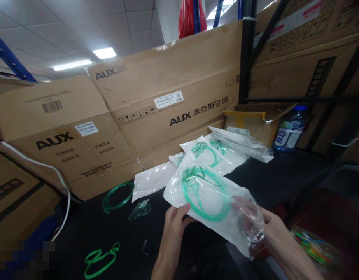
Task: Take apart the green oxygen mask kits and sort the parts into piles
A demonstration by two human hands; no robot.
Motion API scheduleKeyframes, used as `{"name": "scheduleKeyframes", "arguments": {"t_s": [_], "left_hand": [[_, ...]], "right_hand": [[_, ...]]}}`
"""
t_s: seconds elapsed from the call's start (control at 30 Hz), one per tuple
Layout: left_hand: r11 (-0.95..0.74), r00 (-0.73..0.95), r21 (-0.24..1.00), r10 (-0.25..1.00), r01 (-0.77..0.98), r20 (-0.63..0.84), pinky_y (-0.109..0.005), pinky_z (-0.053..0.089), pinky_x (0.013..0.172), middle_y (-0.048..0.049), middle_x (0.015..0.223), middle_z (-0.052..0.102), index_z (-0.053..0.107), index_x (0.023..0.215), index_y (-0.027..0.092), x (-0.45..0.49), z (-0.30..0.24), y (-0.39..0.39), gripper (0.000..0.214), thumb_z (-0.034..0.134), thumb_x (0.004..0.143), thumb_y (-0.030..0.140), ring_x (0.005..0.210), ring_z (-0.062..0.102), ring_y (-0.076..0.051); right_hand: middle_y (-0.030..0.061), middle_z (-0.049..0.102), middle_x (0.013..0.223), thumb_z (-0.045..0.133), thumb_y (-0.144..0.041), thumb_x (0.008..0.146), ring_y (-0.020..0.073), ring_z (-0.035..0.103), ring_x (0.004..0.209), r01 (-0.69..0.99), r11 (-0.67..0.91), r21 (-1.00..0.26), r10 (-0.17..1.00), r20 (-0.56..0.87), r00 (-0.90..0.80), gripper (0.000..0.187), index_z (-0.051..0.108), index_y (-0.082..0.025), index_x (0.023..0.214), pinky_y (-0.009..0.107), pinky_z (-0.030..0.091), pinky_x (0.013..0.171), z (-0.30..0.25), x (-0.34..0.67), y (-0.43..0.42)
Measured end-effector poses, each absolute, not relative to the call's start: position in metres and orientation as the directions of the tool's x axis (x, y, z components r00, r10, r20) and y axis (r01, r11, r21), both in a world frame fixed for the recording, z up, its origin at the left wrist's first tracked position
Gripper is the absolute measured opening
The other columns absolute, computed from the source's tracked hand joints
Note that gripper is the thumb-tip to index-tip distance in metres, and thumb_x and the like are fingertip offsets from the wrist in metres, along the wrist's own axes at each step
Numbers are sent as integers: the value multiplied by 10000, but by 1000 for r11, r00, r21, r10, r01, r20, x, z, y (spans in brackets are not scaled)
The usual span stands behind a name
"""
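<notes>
A clear-and-white pouch (pixel 210 233) is held tilted above the black table, with a coil of green tubing (pixel 226 210) and a green strap inside it. My left hand (pixel 176 221) pinches its lower left edge between thumb and fingers. At the pouch's right end is my right hand (pixel 269 223), closed on the crinkled clear plastic; its fingers show through the film, and whether they are inside or behind it I cannot tell. On the table to the left lie a loose green tube coil (pixel 118 197), a clear mask (pixel 140 210), a green strap (pixel 101 261) and a small clear piece (pixel 145 247).
Several similar pouches (pixel 207 153) are piled behind the held one. A small open carton (pixel 249 122) and a blue-capped bottle (pixel 291 128) stand at the back right. Large cardboard panels (pixel 167 85) wall the table's back; a white cable (pixel 62 179) hangs at left.
</notes>
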State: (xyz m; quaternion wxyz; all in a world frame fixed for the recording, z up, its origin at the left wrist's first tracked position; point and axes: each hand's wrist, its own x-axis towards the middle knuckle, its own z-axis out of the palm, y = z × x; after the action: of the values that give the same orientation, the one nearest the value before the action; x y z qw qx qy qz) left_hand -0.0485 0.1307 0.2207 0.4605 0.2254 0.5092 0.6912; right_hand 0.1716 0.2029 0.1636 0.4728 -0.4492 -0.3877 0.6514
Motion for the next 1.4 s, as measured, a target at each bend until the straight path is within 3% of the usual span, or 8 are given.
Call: {"name": "scheduleKeyframes", "arguments": {"t_s": [0.2, 0.4, 0.57, 0.73, 0.83, 0.97, 1.13, 1.4], "left_hand": [[-30, -446, 905, 877, -425, -180, -343, 613, 690, -109, 924, 797, 817, 831, 120, -52, 219, 135, 247, 869, 704, 325, 865, 725, -265], [4, -440, 904, 872, -428, -212, -282, 569, 566, -61, 755, 749, 777, 746, 127, -67, 221, 133, 309, 924, 667, 387, 708, 699, -213], [63, -465, 919, 848, -390, -256, -242, 529, 484, -94, 682, 740, 779, 788, 75, -86, 221, 136, 492, 881, 737, 554, 596, 679, -188], [66, -577, 932, 769, -356, -275, -231, 542, 456, -93, 694, 755, 756, 846, 82, -116, 224, 141, 350, 813, 875, 426, 576, 699, -185], [37, -674, 944, 691, -326, -260, -230, 588, 501, -103, 766, 773, 747, 896, 71, -145, 233, 139, 227, 712, 972, 282, 593, 713, -163], [-23, -796, 960, 565, -280, -219, -216, 629, 583, -108, 902, 794, 732, 1030, 83, -183, 247, 135, 167, 598, 1032, 184, 653, 743, -138], [-93, -895, 968, 410, -233, -176, -239, 670, 692, -64, 909, 757, 697, 1010, 97, -215, 249, 139, 131, 574, 1031, 135, 670, 742, -125], [-48, -921, 979, 349, -199, -170, -320, 670, 843, -72, 1011, 752, 666, 1073, 92, -238, 231, 142, 130, 540, 1041, 95, 873, 778, -165]], "right_hand": [[75, 788, 935, 901, -563, 707, 109, 479, 545, -376, -300, -877, 947, -227, -226, 594, 806, -203, 1170, 212, 454, 468, 172, 148, 196], [26, 703, 732, 903, -539, 712, 94, 470, 448, -358, -292, -887, 941, -199, -273, 422, 843, -217, 977, 201, 383, 372, 167, 133, 205], [27, 691, 667, 943, -605, 587, 92, 458, 386, -311, -305, -900, 923, -200, -327, 547, 850, -223, 967, 215, 350, 335, 160, 133, 217], [19, 671, 705, 906, -605, 684, 71, 426, 448, -266, -324, -908, 895, -203, -397, 496, 835, -212, 979, 178, 347, 366, 165, 142, 223], [7, 651, 701, 848, -599, 783, 58, 389, 459, -231, -345, -910, 870, -218, -442, 464, 819, -213, 1038, 157, 324, 378, 170, 147, 225], [9, 651, 703, 886, -603, 724, 72, 394, 472, -254, -374, -892, 900, -283, -330, 548, 807, -212, 1101, 166, 328, 379, 165, 154, 228], [15, 658, 720, 896, -562, 738, 77, 391, 489, -287, -407, -867, 900, -328, -287, 564, 796, -217, 1173, 170, 338, 397, 150, 162, 234], [23, 713, 778, 955, -506, 663, 86, 466, 470, -306, -489, -817, 866, -412, -283, 545, 818, -284, 1142, 184, 385, 378, 140, 172, 239]]}}
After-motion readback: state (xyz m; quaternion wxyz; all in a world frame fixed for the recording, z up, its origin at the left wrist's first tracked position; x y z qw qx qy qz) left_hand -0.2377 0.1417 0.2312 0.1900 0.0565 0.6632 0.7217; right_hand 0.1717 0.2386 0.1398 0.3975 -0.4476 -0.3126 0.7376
